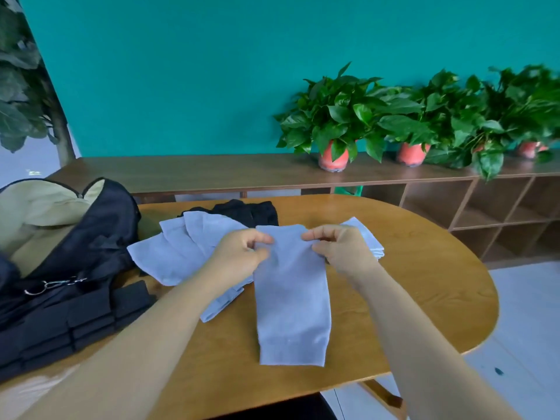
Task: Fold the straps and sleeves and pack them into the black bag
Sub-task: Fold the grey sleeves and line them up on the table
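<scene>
Sleeve fold, step in hand.

**Thing worked on:** a pale blue-grey knitted fabric sleeve (292,304) lies flat on the rounded wooden table (424,298). Its long axis runs away from the person. The near hem is close to the table's front edge and the far hem is under the hands.

**Hands:**
- The left hand (242,250) pinches the far-left corner of the sleeve between thumb and curled fingers.
- The right hand (336,247) pinches the far-right corner in the same way.
- Both hands sit at the same end, roughly level, with the sleeve's width between them.

**Key relation:** the free length of the sleeve lies wholly on the person's side of the hands. A fold would therefore likely bring the pinched end back along the long axis toward the near hem. Neither hand is better placed for this, so it looks like a two-hand move.

**Surroundings:**
- A loose heap of matching pale blue sleeves (169,253) lies just left of the left hand and is partly under it.
- A small squared stack of folded pale blue sleeves (368,237) sits just beyond the right hand, so the right hand is nearer for stacking.
- The open black bag with beige lining (100,225) stands at the table's left end, nearer the left hand.
- Folded black webbing straps (75,322) lie in front of the bag.
- A dark crumpled cloth (248,212) lies at the far edge of the table.

**Writing:** no brand, label or lettering is legible on any item.
</scene>
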{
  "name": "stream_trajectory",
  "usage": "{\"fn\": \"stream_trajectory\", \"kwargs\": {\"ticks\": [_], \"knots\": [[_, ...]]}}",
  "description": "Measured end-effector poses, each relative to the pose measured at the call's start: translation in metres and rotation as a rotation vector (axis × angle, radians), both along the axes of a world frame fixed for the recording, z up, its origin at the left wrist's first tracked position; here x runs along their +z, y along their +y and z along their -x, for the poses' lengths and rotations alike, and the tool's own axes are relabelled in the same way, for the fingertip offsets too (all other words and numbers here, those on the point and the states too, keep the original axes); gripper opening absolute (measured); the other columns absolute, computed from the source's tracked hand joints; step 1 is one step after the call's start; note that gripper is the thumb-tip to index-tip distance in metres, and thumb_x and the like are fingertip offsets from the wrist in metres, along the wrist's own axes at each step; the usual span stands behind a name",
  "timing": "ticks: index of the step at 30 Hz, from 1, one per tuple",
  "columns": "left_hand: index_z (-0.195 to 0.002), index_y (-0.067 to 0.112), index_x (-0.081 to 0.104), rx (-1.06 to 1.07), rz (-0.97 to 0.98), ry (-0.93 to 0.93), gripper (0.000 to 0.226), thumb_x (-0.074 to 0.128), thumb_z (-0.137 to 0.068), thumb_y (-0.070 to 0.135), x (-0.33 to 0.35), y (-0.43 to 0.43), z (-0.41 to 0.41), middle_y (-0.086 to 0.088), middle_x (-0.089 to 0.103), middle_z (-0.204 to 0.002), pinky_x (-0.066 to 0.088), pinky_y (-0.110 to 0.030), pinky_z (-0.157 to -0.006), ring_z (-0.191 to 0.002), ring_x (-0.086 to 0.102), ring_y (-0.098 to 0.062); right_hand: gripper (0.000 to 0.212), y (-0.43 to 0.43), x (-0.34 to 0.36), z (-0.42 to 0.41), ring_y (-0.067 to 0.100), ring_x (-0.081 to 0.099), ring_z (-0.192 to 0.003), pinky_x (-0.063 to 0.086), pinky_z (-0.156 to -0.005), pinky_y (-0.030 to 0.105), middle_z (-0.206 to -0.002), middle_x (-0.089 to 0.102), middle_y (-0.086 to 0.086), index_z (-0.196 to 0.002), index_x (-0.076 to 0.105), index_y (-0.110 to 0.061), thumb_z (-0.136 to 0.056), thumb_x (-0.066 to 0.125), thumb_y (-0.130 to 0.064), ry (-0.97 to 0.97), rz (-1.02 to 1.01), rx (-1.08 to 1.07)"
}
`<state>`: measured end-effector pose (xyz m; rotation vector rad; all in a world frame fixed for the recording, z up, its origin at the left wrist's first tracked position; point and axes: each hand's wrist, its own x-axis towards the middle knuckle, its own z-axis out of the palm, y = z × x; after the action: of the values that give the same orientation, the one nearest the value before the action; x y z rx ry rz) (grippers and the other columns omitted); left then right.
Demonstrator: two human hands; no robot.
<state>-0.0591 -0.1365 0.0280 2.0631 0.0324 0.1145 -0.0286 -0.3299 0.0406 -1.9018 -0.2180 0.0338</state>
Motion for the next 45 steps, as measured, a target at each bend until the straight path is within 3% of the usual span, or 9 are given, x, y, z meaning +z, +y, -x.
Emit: {"fn": "stream_trajectory", "kwargs": {"ticks": [4, 10, 14, 20, 24, 27, 33, 38, 45], "knots": [[-0.126, 0.018, 0.061, -0.057, -0.170, 0.042, 0.037, 0.059, -0.091, 0.007, -0.052, -0.016, -0.013, 0.007, 0.058, -0.129, 0.039, -0.016, -0.090, -0.115, 0.052, -0.008, 0.036, -0.006, -0.054, -0.017, 0.008, 0.054, -0.083, 0.039, -0.059, 0.009, -0.096, 0.064, -0.007, -0.104, 0.070, -0.017, -0.089, 0.045, 0.004, 0.085, 0.191, -0.046], [-0.132, 0.016, 0.057, -0.024, -0.296, -0.046, 0.042, 0.053, -0.093, 0.002, -0.088, -0.030, -0.040, 0.001, 0.048, -0.115, 0.035, -0.014, -0.087, -0.112, 0.053, -0.020, 0.044, -0.016, -0.089, -0.039, 0.005, 0.050, -0.068, 0.040, -0.061, 0.019, -0.098, 0.060, -0.008, -0.124, 0.064, -0.015, -0.090, 0.041, -0.001, 0.118, 0.311, -0.087], [-0.128, 0.018, 0.059, -0.064, -0.520, -0.078, 0.034, 0.048, -0.096, 0.011, -0.100, -0.034, -0.053, -0.003, 0.037, -0.146, 0.040, -0.029, -0.099, -0.125, 0.045, -0.020, 0.046, -0.022, -0.098, -0.045, 0.016, 0.052, -0.118, 0.042, -0.098, 0.033, -0.140, 0.047, -0.006, -0.136, 0.054, -0.022, -0.093, 0.044, -0.007, 0.038, 0.543, -0.012], [-0.144, 0.023, 0.038, -0.038, -0.952, -0.121, 0.044, 0.029, -0.104, 0.039, -0.098, -0.038, -0.055, -0.001, 0.007, -0.163, 0.013, -0.036, -0.113, -0.148, 0.008, -0.018, 0.040, -0.012, -0.109, -0.051, 0.022, 0.041, -0.133, 0.030, -0.105, 0.033, -0.145, 0.045, 0.002, -0.136, 0.050, -0.017, -0.098, 0.041, -0.026, -0.406, 0.942, -0.051], [-0.155, 0.015, -0.003, -0.209, -1.119, -0.016, 0.070, -0.006, -0.097, 0.053, -0.111, -0.042, -0.054, -0.001, -0.010, -0.163, -0.027, -0.042, -0.110, -0.148, -0.015, -0.012, 0.095, 0.003, -0.125, -0.054, 0.020, 0.003, -0.150, 0.004, -0.119, 0.044, -0.162, 0.010, 0.009, -0.154, 0.013, -0.006, -0.079, -0.022, -0.053, -0.358, 1.160, 0.204], [-0.152, 0.016, -0.014, -0.287, -1.146, -0.020, 0.094, -0.032, -0.072, 0.060, -0.121, -0.036, -0.044, 0.001, -0.015, -0.162, -0.032, -0.042, -0.104, -0.146, -0.020, -0.009, 0.122, -0.009, -0.137, -0.053, 0.011, -0.017, -0.147, -0.011, -0.119, 0.039, -0.161, -0.014, -0.001, -0.154, -0.009, -0.015, -0.051, -0.050, -0.068, -0.250, 1.170, 0.252], [-0.143, 0.018, -0.022, -0.301, -1.145, -0.050, 0.080, -0.027, -0.076, 0.061, -0.120, -0.022, -0.028, 0.004, -0.025, -0.151, -0.036, -0.040, -0.104, -0.143, -0.023, -0.008, 0.095, -0.024, -0.136, -0.049, 0.007, -0.019, -0.145, -0.013, -0.119, 0.038, -0.160, -0.019, -0.006, -0.152, -0.015, -0.019, -0.072, -0.027, -0.067, -0.228, 1.193, 0.260], [-0.132, 0.004, 0.058, -0.323, -1.149, -0.009, 0.072, 0.009, -0.103, 0.049, -0.123, -0.018, -0.022, -0.008, 0.057, -0.137, 0.000, -0.048, -0.118, -0.132, 0.049, -0.018, 0.094, -0.026, -0.127, -0.041, 0.009, -0.018, -0.146, -0.015, -0.118, 0.035, -0.161, -0.016, -0.004, -0.154, -0.011, -0.017, -0.074, -0.019, -0.065, -0.169, 1.207, 0.241], [-0.155, 0.018, -0.001, -0.120, -0.823, 0.016, 0.082, -0.018, -0.085, 0.056, -0.124, -0.041, 0.011, 0.007, -0.004, -0.163, -0.024, -0.042, -0.113, -0.146, -0.015, -0.002, 0.087, -0.029, -0.113, 0.009, -0.002, -0.016, -0.144, -0.016, -0.117, 0.029, -0.162, -0.004, -0.011, -0.155, 0.001, -0.020, -0.086, -0.002, -0.073, -0.053, 0.766, 0.106]]}}
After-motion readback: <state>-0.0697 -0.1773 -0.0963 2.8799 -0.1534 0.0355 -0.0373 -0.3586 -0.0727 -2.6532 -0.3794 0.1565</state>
